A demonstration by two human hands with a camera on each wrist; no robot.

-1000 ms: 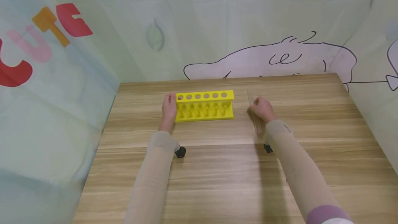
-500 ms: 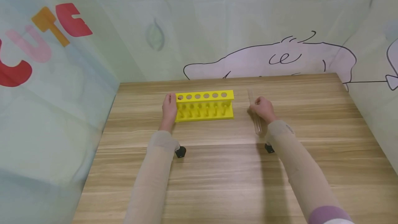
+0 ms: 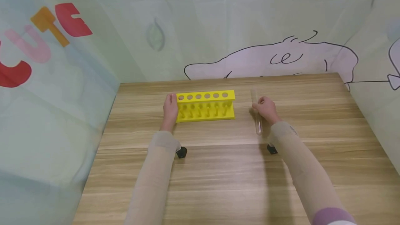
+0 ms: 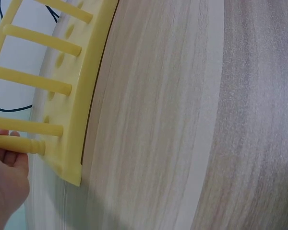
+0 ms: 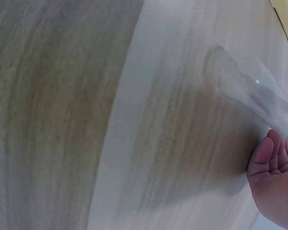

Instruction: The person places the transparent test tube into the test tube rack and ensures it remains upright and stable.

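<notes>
A yellow test tube rack (image 3: 203, 100) stands near the back of the table, with a row of round holes along its top and pegs below. My left hand (image 3: 170, 108) grips its left end; in the left wrist view the fingers (image 4: 10, 158) show behind the end post of the rack (image 4: 77, 105). To the right of the rack, my right hand (image 3: 265, 108) pinches a clear test tube (image 3: 258, 126) around its middle. The rounded end of the tube (image 5: 259, 96) points toward me. In the right wrist view the tube looks blurred and raised above the table.
The wood-grain table (image 3: 218, 176) ends at a back edge close behind the rack. A printed cloth (image 3: 125, 27) hangs behind and at the sides. Black wrist cameras (image 3: 181, 152) sit beneath both forearms.
My right hand has shifted slightly to the right with the test tube, which now lies straighter toward me in the head view. My left hand and the rack have stayed in place.
</notes>
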